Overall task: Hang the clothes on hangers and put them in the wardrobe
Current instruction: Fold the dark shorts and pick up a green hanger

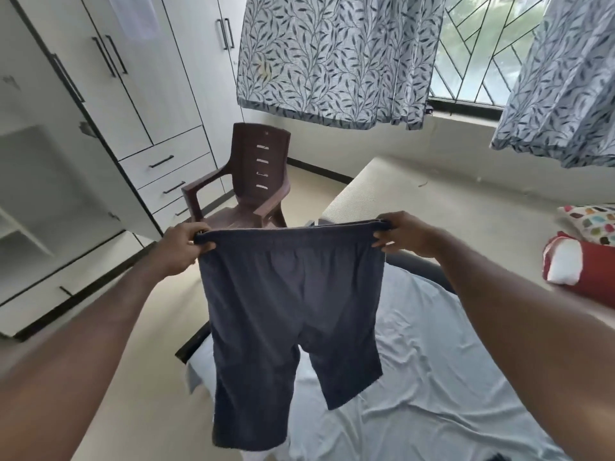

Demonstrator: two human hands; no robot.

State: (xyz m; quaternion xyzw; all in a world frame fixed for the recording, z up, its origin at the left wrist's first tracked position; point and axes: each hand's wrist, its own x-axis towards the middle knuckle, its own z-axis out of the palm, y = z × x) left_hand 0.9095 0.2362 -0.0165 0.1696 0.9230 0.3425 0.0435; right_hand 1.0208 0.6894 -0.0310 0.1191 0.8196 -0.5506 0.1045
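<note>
A pair of dark grey-blue shorts (pixel 293 301) hangs stretched out in front of me, legs down, above the bed. My left hand (pixel 181 249) pinches the left end of the waistband. At the other end my right hand (pixel 404 236) pinches the waistband too. The white wardrobe (pixel 133 94) stands at the left, its black-handled doors closed, with one door panel swung out at the near left. No hanger is in view.
A brown plastic chair (pixel 246 191) stands by the wardrobe drawers. The bed (pixel 432 361) has a pale blue sheet below the shorts. A beige mattress (pixel 449 201) lies by the window. Red and patterned pillows (pixel 585 257) sit at the right. Leaf-print curtains hang above.
</note>
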